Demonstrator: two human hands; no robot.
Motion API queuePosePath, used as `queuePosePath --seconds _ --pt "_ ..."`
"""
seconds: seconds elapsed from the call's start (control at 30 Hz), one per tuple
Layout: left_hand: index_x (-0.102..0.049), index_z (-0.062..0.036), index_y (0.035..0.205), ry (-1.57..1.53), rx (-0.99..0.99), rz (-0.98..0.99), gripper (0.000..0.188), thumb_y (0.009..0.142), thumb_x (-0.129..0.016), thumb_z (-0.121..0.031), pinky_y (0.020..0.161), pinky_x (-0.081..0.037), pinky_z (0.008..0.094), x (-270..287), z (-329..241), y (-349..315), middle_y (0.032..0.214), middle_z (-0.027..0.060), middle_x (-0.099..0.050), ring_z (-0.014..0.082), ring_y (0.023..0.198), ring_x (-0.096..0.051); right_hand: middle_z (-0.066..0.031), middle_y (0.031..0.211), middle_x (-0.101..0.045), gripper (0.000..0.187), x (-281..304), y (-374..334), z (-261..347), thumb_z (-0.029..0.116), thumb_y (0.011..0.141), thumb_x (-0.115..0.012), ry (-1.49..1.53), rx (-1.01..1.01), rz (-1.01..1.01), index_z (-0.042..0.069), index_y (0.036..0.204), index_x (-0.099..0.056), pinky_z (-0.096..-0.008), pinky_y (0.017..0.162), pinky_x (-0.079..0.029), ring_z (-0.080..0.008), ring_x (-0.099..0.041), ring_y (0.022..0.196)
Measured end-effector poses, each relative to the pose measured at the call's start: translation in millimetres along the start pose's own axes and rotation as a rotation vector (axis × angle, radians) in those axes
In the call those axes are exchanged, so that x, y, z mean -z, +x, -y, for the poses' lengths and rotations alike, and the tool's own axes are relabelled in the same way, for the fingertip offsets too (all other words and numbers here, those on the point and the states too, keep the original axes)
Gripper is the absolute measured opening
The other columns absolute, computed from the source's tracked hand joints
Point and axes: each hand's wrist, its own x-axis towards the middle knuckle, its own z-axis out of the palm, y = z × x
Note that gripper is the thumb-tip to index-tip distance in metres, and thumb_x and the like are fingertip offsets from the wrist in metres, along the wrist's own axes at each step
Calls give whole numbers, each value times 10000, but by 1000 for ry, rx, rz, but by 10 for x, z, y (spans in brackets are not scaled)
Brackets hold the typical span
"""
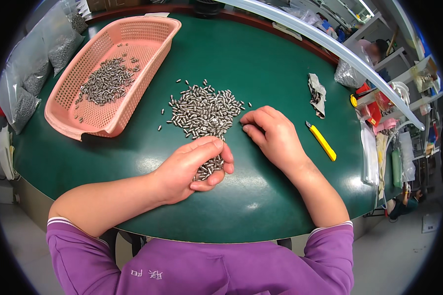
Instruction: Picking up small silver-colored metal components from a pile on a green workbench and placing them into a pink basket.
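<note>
A pile of small silvery metal pins (202,109), each a short cylinder, lies in the middle of the green table. At its near edge my left hand (179,169) is closed, thumb on top, around a cluster of the same metal pins (210,168) that shows between the fingers. To the right of the pile rests my right hand (273,132), its fingers curled and the thumb and forefinger tips close together. A tiny dark spot shows at those tips, too small to make out. A few single pins lie scattered around the pile's left and far sides.
At the far left stands a pink perforated basket (147,83) with more pins inside. Bulging clear bags (34,73) line the left edge. A yellow utility knife (323,142) and a crumpled cloth (317,96) lie to the right. A pale curved bar (330,49) crosses the upper right.
</note>
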Motion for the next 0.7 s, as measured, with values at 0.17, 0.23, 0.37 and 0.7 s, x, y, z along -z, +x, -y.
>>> queuePosePath --seconds 0.17,0.23,0.37,0.7 --pt "-500 -30 938 6 5 3 253 979 -409 -262 412 -277 187 10 0 3 898 118 -535 94 603 -436 -89 818 -579 131 7 7 15 51 767 -648 0 14 14 52 891 -608 -353 704 -479 -266 -576 801" --pt "-502 -34 937 2 0 14 244 976 -421 -261 412 -276 185 16 5 5 898 115 -536 90 604 -435 -88 819 -574 132 3 12 23 51 765 -646 8 22 23 53 890 -606 -353 706 -479 -265 -574 801" --pt "-493 -42 930 29 1 -5 245 987 -384 -254 405 -266 178 -3 0 5 886 111 -533 97 602 -424 -76 832 -562 109 0 4 84 51 763 -637 82 18 69 56 864 -597 -344 705 -476 -247 -566 811" --pt "-508 -45 943 7 7 2 190 960 -456 -227 409 -272 183 -6 -7 1 897 95 -538 81 606 -441 -64 888 -554 107 -104 -1 121 35 783 -650 337 62 -13 56 883 -615 -315 726 -477 -199 -565 842"
